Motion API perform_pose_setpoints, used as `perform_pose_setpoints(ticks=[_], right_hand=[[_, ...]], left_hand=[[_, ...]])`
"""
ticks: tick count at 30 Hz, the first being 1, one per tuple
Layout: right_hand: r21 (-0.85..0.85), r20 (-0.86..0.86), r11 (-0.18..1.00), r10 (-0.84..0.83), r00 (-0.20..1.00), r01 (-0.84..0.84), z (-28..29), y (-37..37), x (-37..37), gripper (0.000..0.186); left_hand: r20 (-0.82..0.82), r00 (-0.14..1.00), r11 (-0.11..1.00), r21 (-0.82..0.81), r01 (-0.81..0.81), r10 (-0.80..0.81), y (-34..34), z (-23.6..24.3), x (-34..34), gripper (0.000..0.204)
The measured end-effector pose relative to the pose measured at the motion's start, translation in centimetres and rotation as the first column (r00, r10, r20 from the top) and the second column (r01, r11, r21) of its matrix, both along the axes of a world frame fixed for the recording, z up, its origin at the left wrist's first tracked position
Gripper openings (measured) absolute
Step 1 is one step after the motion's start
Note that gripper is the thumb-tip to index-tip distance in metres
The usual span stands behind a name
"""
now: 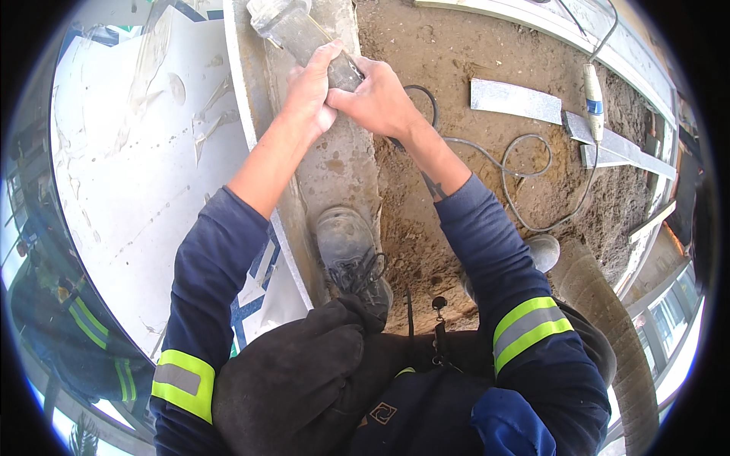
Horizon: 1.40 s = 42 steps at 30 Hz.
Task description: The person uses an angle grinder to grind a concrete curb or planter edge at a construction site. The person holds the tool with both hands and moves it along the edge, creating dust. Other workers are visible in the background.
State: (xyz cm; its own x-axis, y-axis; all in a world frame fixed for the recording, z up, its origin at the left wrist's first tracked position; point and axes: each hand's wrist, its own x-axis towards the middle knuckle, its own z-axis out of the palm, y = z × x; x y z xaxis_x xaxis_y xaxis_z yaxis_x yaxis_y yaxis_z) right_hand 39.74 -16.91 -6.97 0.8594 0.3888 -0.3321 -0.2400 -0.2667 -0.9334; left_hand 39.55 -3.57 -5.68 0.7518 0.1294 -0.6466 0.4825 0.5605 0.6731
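Both my hands are closed around a dusty grey angle grinder (300, 39) at the top of the view, over a concrete ledge. My left hand (310, 87) wraps its body from the left, thumb along the top. On the right side, my right hand (378, 95) grips the rear part, its thumb touching the left hand. The grinder's pale head (270, 9) points up and left, and its disc cannot be made out. A dark cord (427, 97) shows just right of my right hand.
My boot (344, 235) stands on the concrete ledge (334, 171). A white panel (129, 190) stretches along the left. Rightward, a looped grey cable (508, 186) lies on dirt, joining a white-and-blue connector (593, 99). Metal strips (515, 100) lie nearby, and a corrugated hose (616, 327) curves at lower right.
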Motion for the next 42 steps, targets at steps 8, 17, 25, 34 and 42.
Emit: perform_pose_setpoints(ticks=[8, 17, 25, 34, 42], right_hand=[[-0.010, 0.053, 0.999, -0.033, 0.998, 0.033, 0.6, 1.0, 0.6, 0.057], [0.044, 0.048, 0.998, -0.039, 0.998, 0.037, 0.1, -1.1, -2.8, 0.054], [0.049, 0.002, 0.998, -0.024, 1.000, 0.024, 0.4, -1.0, -2.3, 0.086], [-0.005, -0.002, 1.000, -0.011, 1.000, 0.011, 1.6, 0.2, -0.2, 0.079], [0.010, 0.109, 0.998, -0.064, 0.992, 0.064, 0.0, 0.9, -0.4, 0.056]], left_hand=[[0.038, 0.999, 1.000, -0.028, -0.011, 0.012, 1.1, -0.7, 1.1, 0.031], [0.005, 1.000, 0.998, -0.053, -0.020, 0.021, -1.0, -0.2, -2.5, 0.024], [-0.002, 1.000, 0.999, -0.043, -0.001, 0.001, -0.7, -0.2, -2.3, 0.026], [-0.008, 1.000, 1.000, -0.007, -0.004, 0.004, 0.5, -0.1, -0.2, 0.031], [-0.003, 1.000, 1.000, -0.012, 0.000, 0.000, 1.0, -0.8, 0.1, 0.030]])
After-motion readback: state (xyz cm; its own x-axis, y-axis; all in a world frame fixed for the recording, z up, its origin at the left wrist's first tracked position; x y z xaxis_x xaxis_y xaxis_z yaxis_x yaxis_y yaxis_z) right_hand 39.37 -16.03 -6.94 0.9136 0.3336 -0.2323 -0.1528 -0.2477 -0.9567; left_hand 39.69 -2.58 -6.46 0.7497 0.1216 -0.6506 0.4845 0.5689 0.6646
